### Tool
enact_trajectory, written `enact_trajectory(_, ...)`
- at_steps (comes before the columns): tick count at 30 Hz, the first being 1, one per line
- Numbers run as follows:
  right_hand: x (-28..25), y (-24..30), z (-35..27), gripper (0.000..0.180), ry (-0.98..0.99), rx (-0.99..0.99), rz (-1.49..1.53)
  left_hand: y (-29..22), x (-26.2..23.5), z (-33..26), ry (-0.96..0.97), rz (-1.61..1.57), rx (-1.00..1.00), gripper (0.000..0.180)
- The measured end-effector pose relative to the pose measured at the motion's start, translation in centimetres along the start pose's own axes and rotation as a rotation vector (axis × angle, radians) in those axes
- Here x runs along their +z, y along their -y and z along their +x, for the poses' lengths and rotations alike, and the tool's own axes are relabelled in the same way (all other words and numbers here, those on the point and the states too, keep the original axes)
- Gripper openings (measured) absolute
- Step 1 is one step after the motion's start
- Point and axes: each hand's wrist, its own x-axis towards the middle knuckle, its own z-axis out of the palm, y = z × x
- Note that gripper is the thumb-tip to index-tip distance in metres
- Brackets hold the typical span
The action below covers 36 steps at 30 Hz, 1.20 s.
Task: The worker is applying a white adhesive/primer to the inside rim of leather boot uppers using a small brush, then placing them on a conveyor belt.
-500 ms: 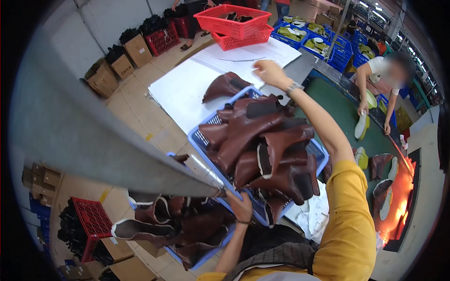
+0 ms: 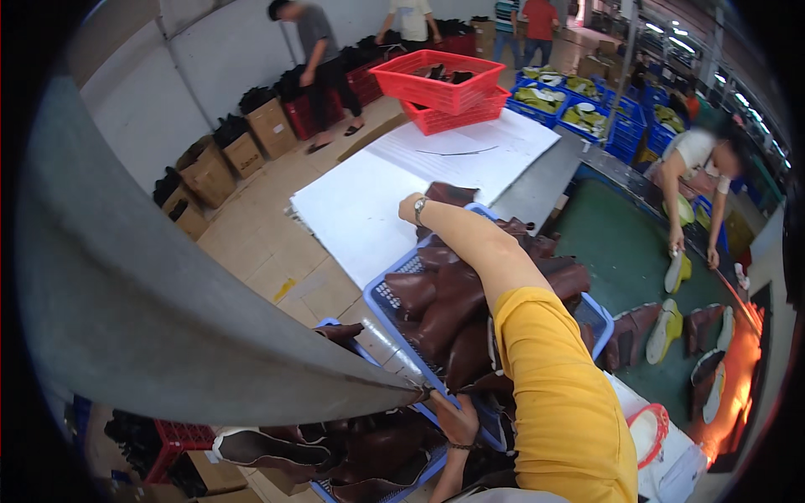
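Observation:
A light blue plastic basket (image 2: 387,323) holds a heap of brown leather boot uppers (image 2: 457,306). My left hand (image 2: 457,419) is closed around the basket's near-left rim, beside the grey post. Across the heap stretches my right arm, hiding part of it. My right hand (image 2: 408,208) is over the white sheets (image 2: 344,214) past the basket's far end, its fingers hidden. Just beside its wrist lies a single brown boot upper (image 2: 451,194). A second blue basket (image 2: 432,469), also filled with brown uppers, stands lower, below my left hand.
A grey post (image 2: 210,310) crosses the left side. Red baskets (image 2: 440,84) are stacked on the far table. On the right, a green conveyor (image 2: 612,235) carries uppers and soles toward a glowing orange opening (image 2: 738,377); a co-worker (image 2: 696,168) handles a sole there. Cardboard boxes line the wall.
My right hand has moved left and nearer, to beside the single upper. My left hand stays on the basket rim. The view has shifted, and more people show at the back.

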Motion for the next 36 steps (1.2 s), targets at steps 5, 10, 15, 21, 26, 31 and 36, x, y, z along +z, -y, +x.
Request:
enact_trajectory(5, -3.1, -11.2, -11.2, 0.013, -0.543, 0.231, -0.056, 4.6, 0.9, -1.0, 0.114, 0.038, -0.056, 0.071)
enact_trajectory(10, -8.6, -15.2, -31.8, 0.01, -0.65, 0.502, -0.133, 1.6, -0.2, 0.7, 0.073, -0.13, -0.139, 0.066)
enact_trajectory(15, -10.4, -7.6, -61.0, 0.013, -0.759, 0.774, -0.284, 3.6, 0.3, 2.4, 0.065, -0.086, -0.1, 0.057)
enact_trajectory(21, -12.4, 6.7, -85.7, 0.019, -0.723, 1.215, -0.28, 2.8, 0.3, 2.5, 0.195, -0.093, -0.091, 0.049)
enact_trajectory(26, -2.2, 11.4, -98.9, 0.024, -0.697, 1.372, -0.104, 4.2, -0.6, 2.8, 0.243, -0.098, -0.125, 0.064)
enact_trajectory(31, 6.7, 16.0, -105.8, 0.023, 0.033, 1.667, 0.345, 6.1, -0.6, 3.9, 0.236, 0.013, -0.181, 0.062)
enact_trajectory(36, 21.5, 18.8, -107.3, 0.018, 0.012, 1.561, 0.617, 9.8, -1.9, 5.8, 0.283, 0.046, -0.307, 0.064)
